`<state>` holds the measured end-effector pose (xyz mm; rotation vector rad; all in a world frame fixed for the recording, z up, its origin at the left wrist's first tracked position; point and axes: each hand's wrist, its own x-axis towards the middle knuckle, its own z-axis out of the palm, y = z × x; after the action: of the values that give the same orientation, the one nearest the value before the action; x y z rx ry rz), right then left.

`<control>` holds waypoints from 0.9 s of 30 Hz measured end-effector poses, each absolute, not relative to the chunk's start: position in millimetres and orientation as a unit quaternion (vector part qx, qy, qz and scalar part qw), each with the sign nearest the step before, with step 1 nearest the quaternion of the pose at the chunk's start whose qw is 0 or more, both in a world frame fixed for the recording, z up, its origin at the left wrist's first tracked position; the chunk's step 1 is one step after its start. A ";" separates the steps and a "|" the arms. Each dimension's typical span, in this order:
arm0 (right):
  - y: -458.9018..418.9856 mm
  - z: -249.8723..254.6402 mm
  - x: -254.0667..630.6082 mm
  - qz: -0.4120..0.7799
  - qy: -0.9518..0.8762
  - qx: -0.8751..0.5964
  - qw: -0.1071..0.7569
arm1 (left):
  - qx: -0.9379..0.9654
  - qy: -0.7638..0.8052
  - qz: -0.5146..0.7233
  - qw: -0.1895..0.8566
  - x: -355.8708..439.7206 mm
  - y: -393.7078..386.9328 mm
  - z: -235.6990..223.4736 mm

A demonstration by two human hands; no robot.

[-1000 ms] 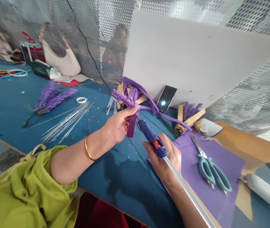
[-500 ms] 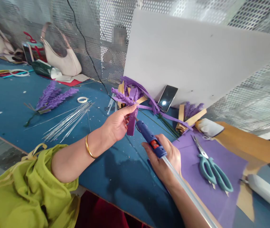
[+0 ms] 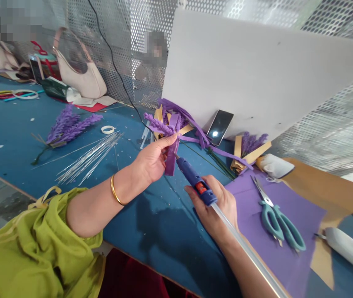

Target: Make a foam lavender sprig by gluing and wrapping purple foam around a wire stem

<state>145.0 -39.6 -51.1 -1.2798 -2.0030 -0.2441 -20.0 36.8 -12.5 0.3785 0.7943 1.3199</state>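
Note:
My left hand point(image 3: 152, 160) pinches a purple foam lavender stem point(image 3: 160, 126) with a flat purple foam strip point(image 3: 170, 159) hanging below the fingers. My right hand point(image 3: 218, 207) is wrapped round a blue glue gun point(image 3: 195, 182) with a clear glue stick point(image 3: 244, 250) trailing back over my wrist. The gun's nozzle touches the purple strip just right of my left thumb. A gold bangle point(image 3: 114, 191) circles my left wrist.
Teal scissors point(image 3: 277, 217) lie on a purple foam sheet point(image 3: 275, 231) to the right. Silver wires point(image 3: 86, 157), finished lavender stems point(image 3: 66, 126) and a tape roll point(image 3: 106, 129) lie left on the blue table point(image 3: 15, 136). A phone point(image 3: 220, 126) leans on a white board point(image 3: 257, 70).
Both hands have shifted slightly left and up together; the glue gun's nozzle stays against the purple strip. Nothing was picked up or let go.

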 end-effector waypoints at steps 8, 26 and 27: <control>-40.4 -49.4 143.6 -0.080 -0.782 -0.502 0.360 | 0.167 0.358 0.600 0.696 -22.3 39.8 -13.0; -41.2 -52.7 142.8 -0.099 -0.792 -0.497 0.340 | 0.139 0.364 0.599 0.700 -23.9 41.3 -10.5; -41.0 -52.9 142.9 -0.101 -0.792 -0.497 0.341 | 0.139 0.365 0.597 0.701 -24.0 41.6 -11.3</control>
<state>142.9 -41.0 -52.9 -1.2916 -2.0598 -0.2616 -24.0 41.6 -11.3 0.3098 0.8117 1.3281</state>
